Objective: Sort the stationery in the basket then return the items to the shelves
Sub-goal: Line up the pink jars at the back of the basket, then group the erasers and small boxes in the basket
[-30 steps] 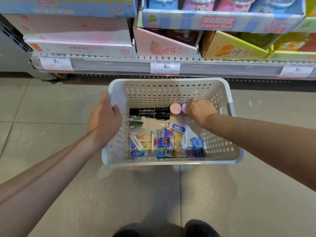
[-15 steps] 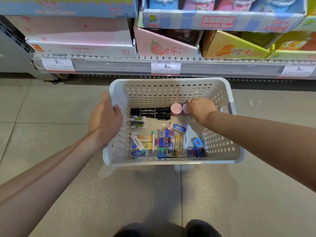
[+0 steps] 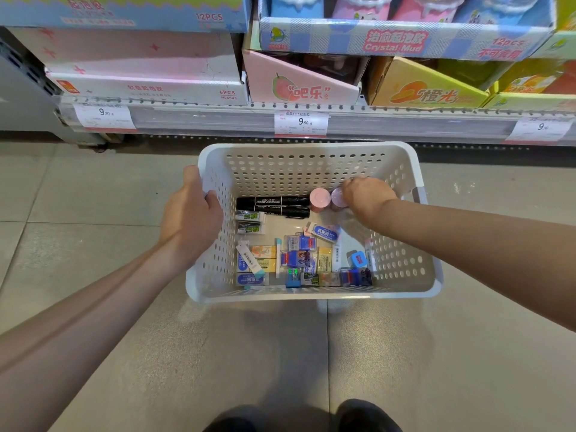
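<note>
Grey floor tiles run up to a shop shelf (image 3: 311, 120) of boxes marked "Crystal Mud" and "12PCS", with 9.90 tags. Little has changed this past second: your left hand (image 3: 190, 216) still grips the white basket (image 3: 311, 151) rim, and your right hand (image 3: 364, 198) stays curled on the lilac-lidded jar (image 3: 336, 196) beside the pink-lidded jar (image 3: 320, 198). So sorting has barely begun. "Permanent Marker" pens (image 3: 271, 205) and erasers (image 3: 296, 257) lie inside.

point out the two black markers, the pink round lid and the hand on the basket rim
two black permanent markers (image 3: 272, 205): head view, on the barrels.
pink round-lidded jar (image 3: 320, 197): head view, middle of lid.
left hand (image 3: 190, 213): head view, back of hand, gripping white perforated plastic basket (image 3: 305, 151) rim.
</note>
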